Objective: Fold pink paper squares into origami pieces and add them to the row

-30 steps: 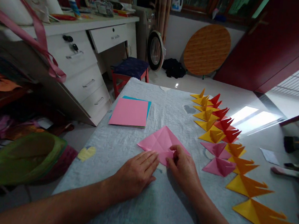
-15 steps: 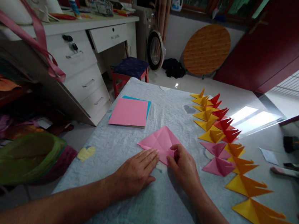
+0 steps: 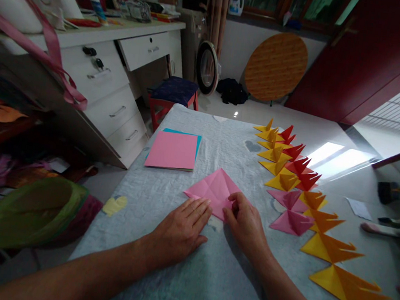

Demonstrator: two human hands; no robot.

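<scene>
A creased pink sheet of origami paper lies on the cloth in front of me, one corner pointing away. My left hand rests flat, its outstretched fingertips pressing the sheet's lower left edge. Curled at the lower right edge, my right hand has thumb and forefinger closed on the paper; its other fingers are folded in. The sheet's right corner is partly hidden behind this hand. To the upper left sits a stack of square paper, pink on top with blue showing at the back.
Folded paper cranes stand in rows along the right side: yellow, red, pink and orange. A quilted cloth covers the table. Left are a drawered desk and a green-lined bin; a stool stands beyond.
Both hands and the pink sheet stay practically in place. The whole view has shifted very slightly.
</scene>
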